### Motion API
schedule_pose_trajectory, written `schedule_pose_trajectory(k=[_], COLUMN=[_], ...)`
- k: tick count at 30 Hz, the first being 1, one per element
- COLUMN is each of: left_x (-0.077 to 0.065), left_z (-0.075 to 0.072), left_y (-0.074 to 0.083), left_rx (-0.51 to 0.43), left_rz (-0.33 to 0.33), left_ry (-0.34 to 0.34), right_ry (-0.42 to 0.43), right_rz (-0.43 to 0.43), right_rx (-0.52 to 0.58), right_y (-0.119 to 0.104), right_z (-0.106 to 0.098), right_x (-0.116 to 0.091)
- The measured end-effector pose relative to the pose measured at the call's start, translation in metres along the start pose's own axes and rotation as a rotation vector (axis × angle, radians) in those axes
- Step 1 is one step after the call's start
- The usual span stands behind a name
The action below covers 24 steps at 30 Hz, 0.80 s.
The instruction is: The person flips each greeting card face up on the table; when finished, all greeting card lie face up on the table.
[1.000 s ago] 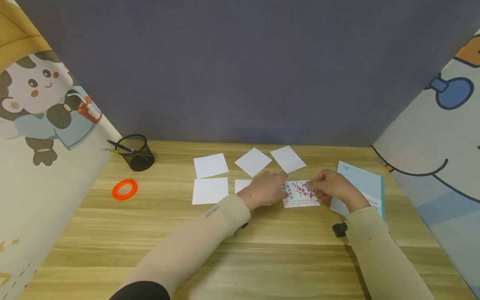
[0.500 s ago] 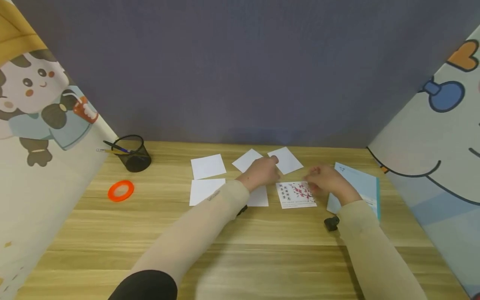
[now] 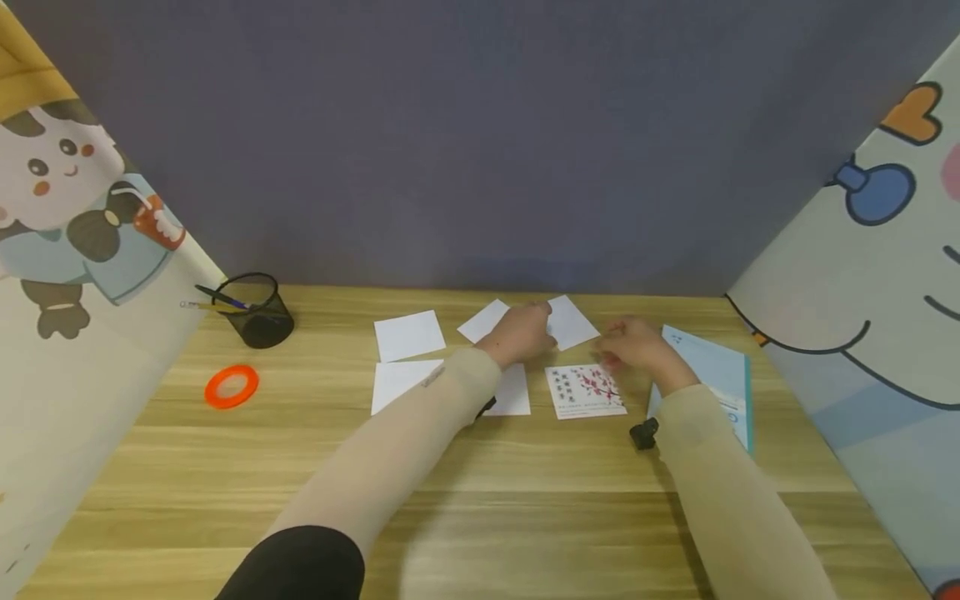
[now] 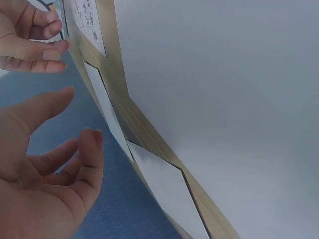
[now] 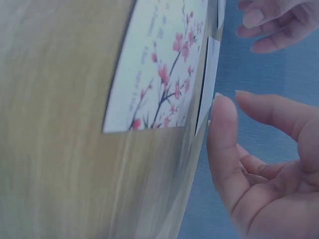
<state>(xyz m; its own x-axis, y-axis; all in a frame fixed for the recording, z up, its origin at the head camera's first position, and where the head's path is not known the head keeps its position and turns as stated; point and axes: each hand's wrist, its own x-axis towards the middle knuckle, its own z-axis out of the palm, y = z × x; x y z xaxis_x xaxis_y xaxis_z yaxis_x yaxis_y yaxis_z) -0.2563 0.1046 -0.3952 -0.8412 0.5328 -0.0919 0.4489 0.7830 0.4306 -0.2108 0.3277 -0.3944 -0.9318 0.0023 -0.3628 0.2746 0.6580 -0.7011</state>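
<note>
My left hand (image 3: 520,332) hovers between the back middle white card (image 3: 480,319) and the back right white card (image 3: 573,323), fingertips over the latter's near edge in the head view. In the left wrist view its thumb and loosely bent fingers stand apart with nothing between them. Just right of that back card is my right hand (image 3: 637,347), also holding nothing, its thumb and index finger apart in the right wrist view. Face up below both hands lies a card with a pink blossom branch and dark characters (image 3: 587,392). My left forearm partly covers two front white cards, one of them the front middle card (image 3: 513,395).
Another white card (image 3: 409,336) lies at the back left. A pale blue booklet (image 3: 705,367) lies under my right wrist's side. Far left stand a black mesh pen cup (image 3: 264,321) with pens and an orange ring (image 3: 217,388). A grey partition (image 3: 480,150) closes the back.
My left hand has left the blossom card and moved back to the back right white card. The right hand has let go of the blossom card's right edge and shifted back a little.
</note>
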Motion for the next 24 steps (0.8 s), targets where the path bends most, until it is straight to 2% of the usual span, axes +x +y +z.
schedule_pose_trajectory(k=[6,14,19,24], left_x=[0.009,0.02,0.028,0.035], left_z=[0.002,0.002,0.004,0.004], left_y=[-0.003,-0.009,-0.013,-0.015], left_rx=[0.022,0.09,0.093,0.053], left_rz=[0.002,-0.001,0.017,0.007], left_ry=[0.022,0.051,0.054,0.025], right_ry=[-0.003,0.034,0.065,0.056], right_rz=[0.037,0.052,0.061,0.072], right_rx=[-0.013,-0.101,-0.124,-0.127], right_y=[-0.001,-0.004,-0.004,-0.002], right_z=[0.001,0.001,0.003,0.003], right_x=[0.004,0.009,0.014,0.017])
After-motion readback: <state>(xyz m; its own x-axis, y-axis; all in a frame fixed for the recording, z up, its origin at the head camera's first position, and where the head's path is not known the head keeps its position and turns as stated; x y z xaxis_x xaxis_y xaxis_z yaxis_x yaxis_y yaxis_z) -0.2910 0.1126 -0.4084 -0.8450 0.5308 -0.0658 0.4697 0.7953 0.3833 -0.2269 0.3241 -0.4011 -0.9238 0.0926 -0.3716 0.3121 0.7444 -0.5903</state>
